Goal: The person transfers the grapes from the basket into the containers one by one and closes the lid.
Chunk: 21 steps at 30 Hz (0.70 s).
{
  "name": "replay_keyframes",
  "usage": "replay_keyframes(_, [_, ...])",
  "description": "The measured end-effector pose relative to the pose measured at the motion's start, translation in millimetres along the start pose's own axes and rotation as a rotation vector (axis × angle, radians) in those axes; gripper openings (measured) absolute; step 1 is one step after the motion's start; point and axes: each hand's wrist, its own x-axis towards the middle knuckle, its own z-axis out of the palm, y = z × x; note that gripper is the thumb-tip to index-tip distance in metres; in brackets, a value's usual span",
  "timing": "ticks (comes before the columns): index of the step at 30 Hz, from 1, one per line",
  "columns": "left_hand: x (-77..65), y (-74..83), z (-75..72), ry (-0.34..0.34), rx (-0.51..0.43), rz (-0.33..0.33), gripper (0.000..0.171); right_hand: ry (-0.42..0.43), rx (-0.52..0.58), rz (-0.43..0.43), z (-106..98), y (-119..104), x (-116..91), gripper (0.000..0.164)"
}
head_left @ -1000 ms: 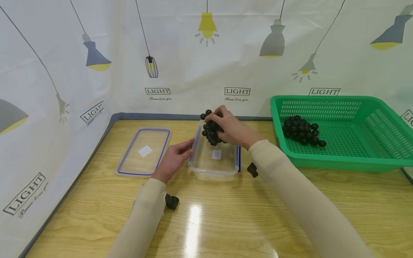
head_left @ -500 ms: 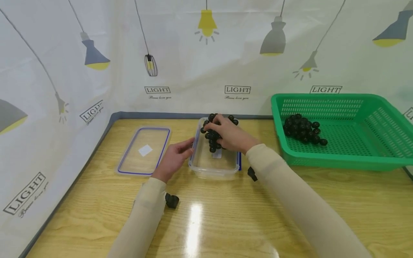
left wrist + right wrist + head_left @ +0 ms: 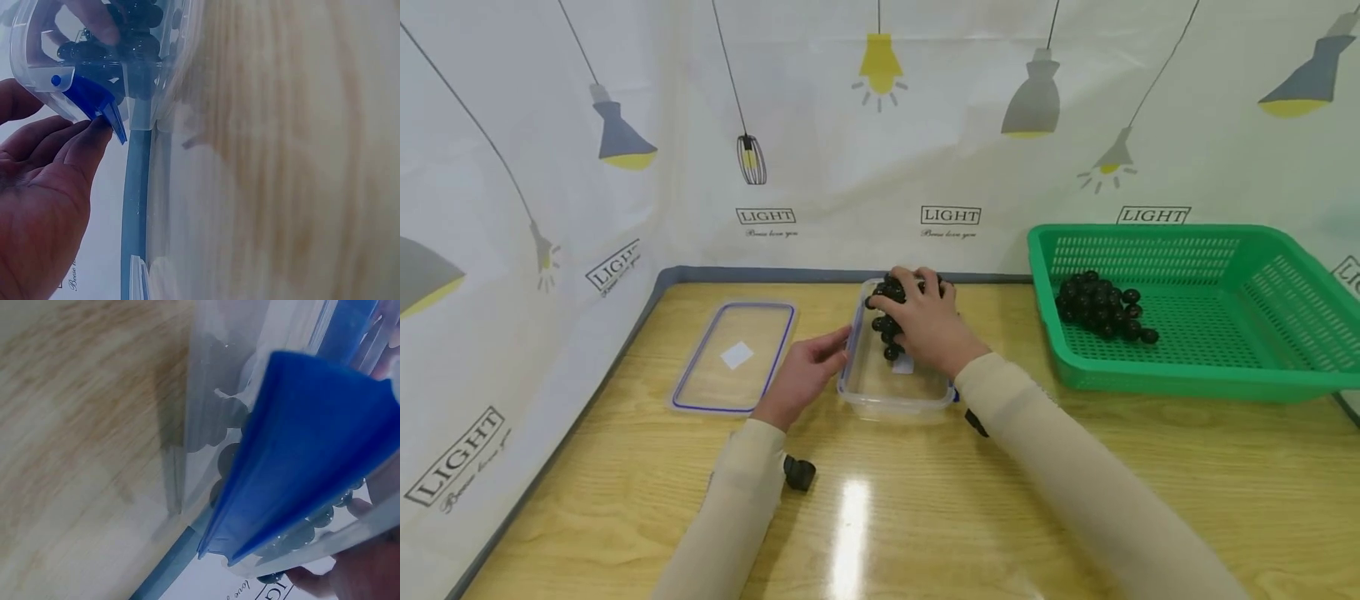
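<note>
A bunch of dark grapes (image 3: 887, 327) lies inside a clear plastic container (image 3: 895, 403) on the wooden table. My right hand (image 3: 931, 327) reaches into the container from the right, its bent fingers spread around the top of the bunch and covering part of it. At the container's left side, my left hand (image 3: 802, 375) has its fingers extended against the wall. The left wrist view shows its fingertips touching a blue side latch (image 3: 94, 100), which hangs unfastened. Another blue latch (image 3: 306, 444) fills much of the right wrist view, with grapes visible behind it.
The clear lid (image 3: 737, 321) with a blue seal lies flat to the left of the container. On the right stands a green perforated basket (image 3: 1195, 372) holding another bunch of grapes (image 3: 1097, 307). A patterned white backdrop (image 3: 850, 167) rises behind the table.
My right hand has lowered the grapes from above the rim into the container, and its fingers have spread farther over the bunch. The left hand has stayed at the container's side.
</note>
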Motion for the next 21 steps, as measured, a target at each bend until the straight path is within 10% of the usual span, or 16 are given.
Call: replay_keyframes(21, [0.5,-3.2,-0.1,-0.013,0.003,0.017,0.047,-0.046,-0.019,-0.141,10.0,1.3,-0.9,0.053])
